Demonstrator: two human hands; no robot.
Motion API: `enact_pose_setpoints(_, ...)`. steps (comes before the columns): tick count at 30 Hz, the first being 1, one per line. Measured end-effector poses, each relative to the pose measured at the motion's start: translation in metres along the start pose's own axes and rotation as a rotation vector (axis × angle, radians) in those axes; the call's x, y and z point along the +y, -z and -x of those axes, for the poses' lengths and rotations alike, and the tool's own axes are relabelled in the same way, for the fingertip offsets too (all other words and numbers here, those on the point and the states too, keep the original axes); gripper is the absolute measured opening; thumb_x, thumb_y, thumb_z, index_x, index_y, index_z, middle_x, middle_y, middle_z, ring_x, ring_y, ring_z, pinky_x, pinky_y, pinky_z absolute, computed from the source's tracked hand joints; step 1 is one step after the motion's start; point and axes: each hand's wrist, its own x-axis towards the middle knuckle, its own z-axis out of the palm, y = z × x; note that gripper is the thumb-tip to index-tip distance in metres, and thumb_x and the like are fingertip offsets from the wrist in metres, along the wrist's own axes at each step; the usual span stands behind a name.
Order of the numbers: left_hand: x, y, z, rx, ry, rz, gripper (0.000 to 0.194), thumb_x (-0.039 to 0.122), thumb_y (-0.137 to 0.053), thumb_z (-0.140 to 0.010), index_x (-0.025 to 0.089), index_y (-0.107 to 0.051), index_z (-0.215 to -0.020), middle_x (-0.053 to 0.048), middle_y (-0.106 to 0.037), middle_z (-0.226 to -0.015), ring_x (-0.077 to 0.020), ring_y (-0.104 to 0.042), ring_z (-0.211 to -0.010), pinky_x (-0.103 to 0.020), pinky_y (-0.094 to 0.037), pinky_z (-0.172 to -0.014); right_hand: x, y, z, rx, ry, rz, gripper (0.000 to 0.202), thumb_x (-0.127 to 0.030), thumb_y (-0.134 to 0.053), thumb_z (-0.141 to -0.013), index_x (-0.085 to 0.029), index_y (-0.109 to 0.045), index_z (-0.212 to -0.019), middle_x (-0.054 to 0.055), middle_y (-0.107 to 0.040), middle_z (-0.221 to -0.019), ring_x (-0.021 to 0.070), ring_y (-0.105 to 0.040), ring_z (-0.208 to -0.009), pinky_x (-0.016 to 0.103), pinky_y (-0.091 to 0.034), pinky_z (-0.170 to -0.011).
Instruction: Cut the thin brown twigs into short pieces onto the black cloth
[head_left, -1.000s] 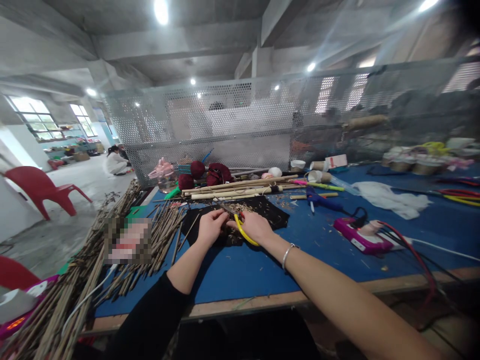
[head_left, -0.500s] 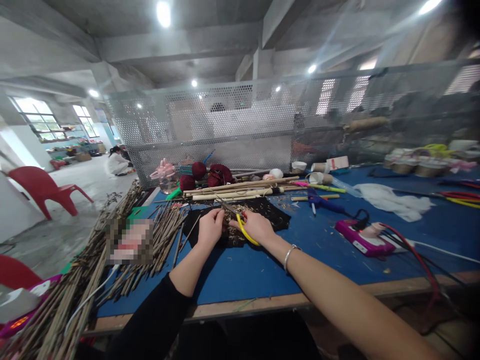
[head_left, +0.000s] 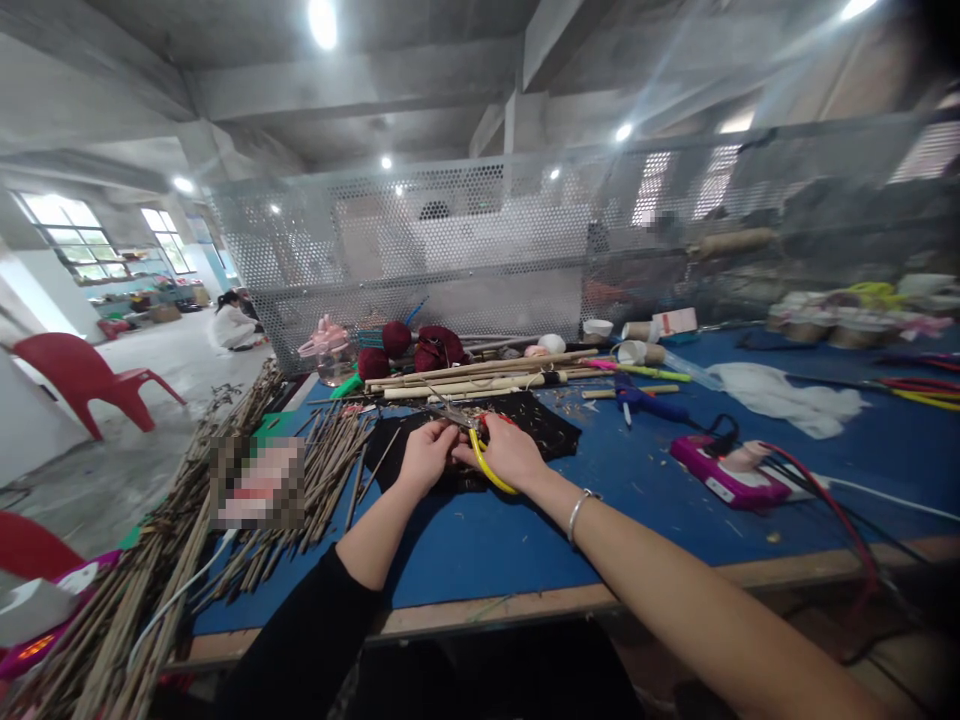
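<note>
Shift: left hand (head_left: 427, 456) drew nearer right hand (head_left: 513, 456)
Left fingers: were pinched, contents hidden
Right grip: held scissors (head_left: 482, 462)
Forearms: converged forward

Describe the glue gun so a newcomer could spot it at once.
On the blue tabletop, find the black cloth. Right of it, before reaching the white plastic bag, lies the glue gun. Its dark blue body and pale nozzle set it apart from the magenta power strip.

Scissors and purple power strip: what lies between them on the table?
In the head view, right of the scissors come the right hand holding them, the black cloth's edge, then lightly littered blue tabletop up to the power strip.
</note>
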Motion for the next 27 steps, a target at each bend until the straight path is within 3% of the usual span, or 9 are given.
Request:
enact_pose_setpoints(5,-0.0010,-0.0014,0.0006,-0.007,0.013,0.033,0.031,0.041,-0.060,-0.068,0.011,-0.065,-0.073,-0.005,-0.066,-0.068,-0.0088,-0.053,-0.048,-0.019,-0.042,-0.046,-0.0009,0.0004,0.0009,0.029,0.023,-0.009,0.055,-0.064,-0.053,-0.067,-0.017,-0.048,-0.096,0.009,-0.061,-0.092,0.0230,-0.058,-0.090,0.027,-0.037,-0.070)
enact_pose_setpoints(19,-0.0006,-0.0002,0.0009,0.026,-0.028,-0.018,0.031,0.041,-0.057,-0.070,0.012,-0.064,-0.081,-0.001,-0.060,-0.064,-0.0056,-0.046,-0.043,-0.017,-0.040,-0.040,0.0023,-0.0028,-0.0017,-0.085,-0.052,0.006,0.059,-0.071,-0.045,-0.066,-0.019,-0.053,-0.093,0.009,-0.064,-0.086,0.0241,-0.061,-0.082,0.029,-0.040,-0.066)
enact_pose_setpoints(27,-0.0002,0.0004,0.0014,0.036,0.002,-0.100,0.023,0.031,-0.055,-0.072,0.013,-0.065,-0.082,-0.002,-0.062,-0.067,-0.0074,-0.050,-0.047,-0.017,-0.042,-0.042,0.0027,-0.0022,-0.0035,-0.131,-0.080,0.007,0.059,-0.072,-0.044,-0.066,-0.019,-0.057,-0.089,0.010,-0.065,-0.085,0.0245,-0.061,-0.082,0.028,-0.041,-0.065)
